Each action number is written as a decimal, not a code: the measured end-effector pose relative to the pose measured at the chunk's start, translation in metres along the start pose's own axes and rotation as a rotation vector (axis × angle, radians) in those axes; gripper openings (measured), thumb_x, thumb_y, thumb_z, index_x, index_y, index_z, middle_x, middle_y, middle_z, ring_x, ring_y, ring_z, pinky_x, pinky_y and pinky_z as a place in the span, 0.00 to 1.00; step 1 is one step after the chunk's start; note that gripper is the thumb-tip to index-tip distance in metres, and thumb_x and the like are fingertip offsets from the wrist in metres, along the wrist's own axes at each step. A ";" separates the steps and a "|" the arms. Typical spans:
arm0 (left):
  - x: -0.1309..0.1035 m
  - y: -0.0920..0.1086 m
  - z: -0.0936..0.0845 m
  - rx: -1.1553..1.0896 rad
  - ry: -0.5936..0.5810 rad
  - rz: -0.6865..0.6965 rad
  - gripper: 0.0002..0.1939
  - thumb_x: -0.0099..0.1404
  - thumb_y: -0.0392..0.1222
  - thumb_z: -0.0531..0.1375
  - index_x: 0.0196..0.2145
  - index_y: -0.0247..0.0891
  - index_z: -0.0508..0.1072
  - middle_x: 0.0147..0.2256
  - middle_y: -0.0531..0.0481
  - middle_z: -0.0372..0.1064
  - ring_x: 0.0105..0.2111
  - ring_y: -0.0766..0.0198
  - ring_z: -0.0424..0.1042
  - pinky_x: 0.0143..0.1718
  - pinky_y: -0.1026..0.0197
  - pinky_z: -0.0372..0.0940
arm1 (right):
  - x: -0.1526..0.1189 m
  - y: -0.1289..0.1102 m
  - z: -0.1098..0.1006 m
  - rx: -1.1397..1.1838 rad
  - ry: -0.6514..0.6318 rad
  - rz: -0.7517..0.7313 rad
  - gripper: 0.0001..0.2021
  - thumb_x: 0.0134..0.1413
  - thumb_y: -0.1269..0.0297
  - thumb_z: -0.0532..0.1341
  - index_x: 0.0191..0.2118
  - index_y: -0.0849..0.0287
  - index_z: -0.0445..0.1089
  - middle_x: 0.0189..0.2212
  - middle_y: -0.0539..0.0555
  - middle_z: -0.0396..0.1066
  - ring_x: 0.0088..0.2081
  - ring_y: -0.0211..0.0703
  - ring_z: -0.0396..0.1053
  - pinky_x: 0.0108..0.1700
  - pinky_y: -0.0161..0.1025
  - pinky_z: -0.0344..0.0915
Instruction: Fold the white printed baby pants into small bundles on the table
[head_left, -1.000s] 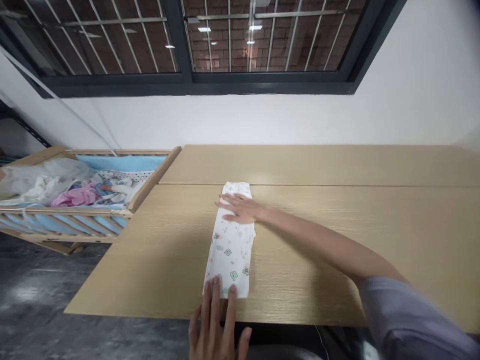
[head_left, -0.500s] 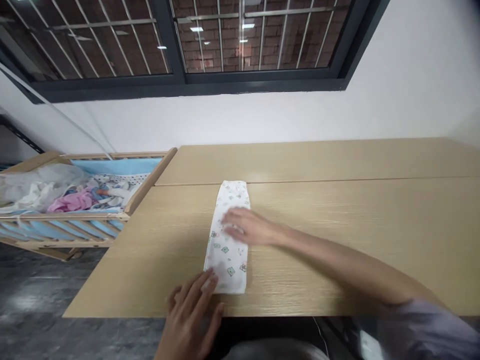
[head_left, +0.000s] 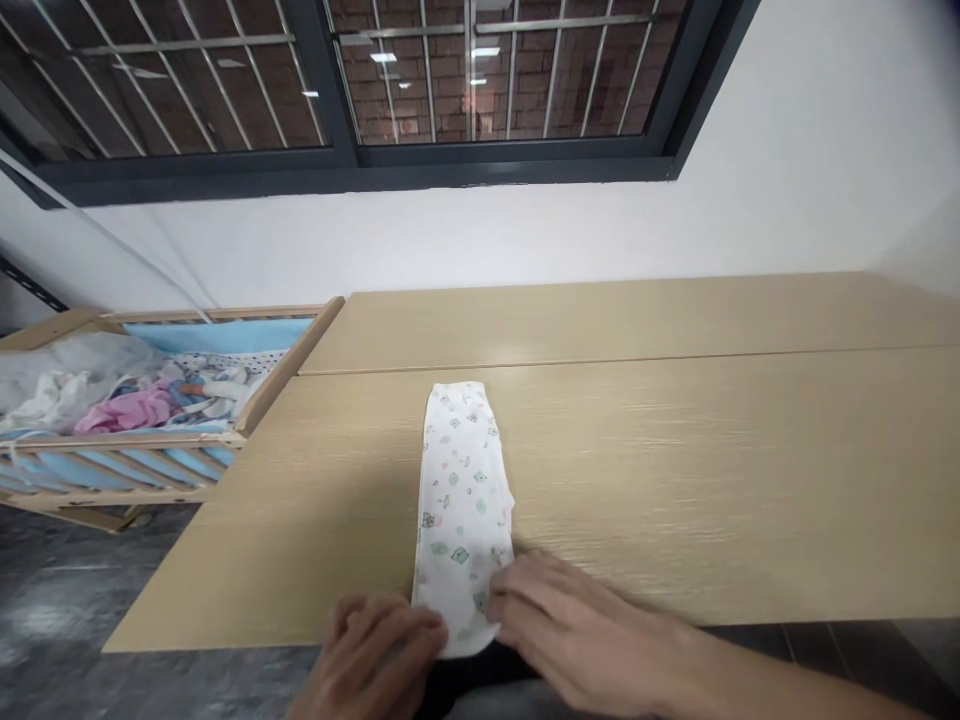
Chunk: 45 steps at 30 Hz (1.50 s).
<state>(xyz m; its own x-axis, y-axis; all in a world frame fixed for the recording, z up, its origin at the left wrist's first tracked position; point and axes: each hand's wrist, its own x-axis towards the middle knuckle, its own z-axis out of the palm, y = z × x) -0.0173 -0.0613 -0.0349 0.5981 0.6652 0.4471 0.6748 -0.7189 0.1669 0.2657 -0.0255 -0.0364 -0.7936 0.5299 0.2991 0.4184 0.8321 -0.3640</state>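
1. So the printed white cloth [head_left: 461,490] lies lengthwise on the worktop [head_left: 712,470], a bit left of middle, with its near end right at the near edge.
2. Left hand [head_left: 379,645] is curled up narrow on the near-left corner, right hand [head_left: 574,630] bunched at the near-right one; both look pinched onto the cloth, though the fingertips are partly hidden.
3. IMO, keeping both corners level and lightly taut works best.
4. There's a little bump on the right side about midway, probably worth smoothing.
5. Thin cloth likely creases easily, so gentle, even tension beats tugging.
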 end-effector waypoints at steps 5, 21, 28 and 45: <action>0.060 -0.029 -0.018 -0.047 0.127 -0.135 0.14 0.70 0.35 0.58 0.49 0.48 0.76 0.37 0.54 0.77 0.36 0.65 0.74 0.41 0.60 0.64 | 0.044 0.038 -0.044 0.220 0.121 0.159 0.15 0.72 0.63 0.51 0.56 0.55 0.69 0.48 0.58 0.71 0.48 0.44 0.71 0.50 0.42 0.71; 0.215 -0.130 0.052 0.138 -0.132 -0.474 0.14 0.72 0.40 0.54 0.48 0.32 0.75 0.49 0.36 0.76 0.50 0.51 0.71 0.53 0.52 0.59 | 0.152 0.217 -0.011 0.136 0.263 0.605 0.09 0.66 0.67 0.55 0.39 0.61 0.73 0.38 0.57 0.76 0.44 0.45 0.72 0.47 0.38 0.65; 0.137 -0.047 0.050 0.332 -0.137 -0.352 0.26 0.75 0.52 0.48 0.55 0.28 0.70 0.56 0.29 0.69 0.52 0.42 0.70 0.52 0.43 0.64 | 0.136 0.155 -0.019 -0.110 0.137 0.226 0.25 0.73 0.53 0.46 0.65 0.60 0.60 0.63 0.64 0.63 0.65 0.54 0.59 0.65 0.53 0.55; 0.087 -0.030 0.086 0.287 -0.258 -0.412 0.26 0.75 0.49 0.47 0.61 0.30 0.67 0.64 0.31 0.61 0.65 0.45 0.62 0.60 0.44 0.64 | 0.161 0.227 0.012 -0.150 -0.220 0.219 0.33 0.72 0.47 0.39 0.75 0.57 0.40 0.74 0.54 0.33 0.74 0.47 0.32 0.73 0.51 0.32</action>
<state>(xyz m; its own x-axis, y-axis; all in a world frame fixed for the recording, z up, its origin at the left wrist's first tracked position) 0.0519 0.0350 -0.0771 0.3221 0.9331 0.1598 0.9440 -0.3293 0.0199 0.2278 0.2466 -0.0817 -0.7470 0.6644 0.0242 0.6371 0.7257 -0.2599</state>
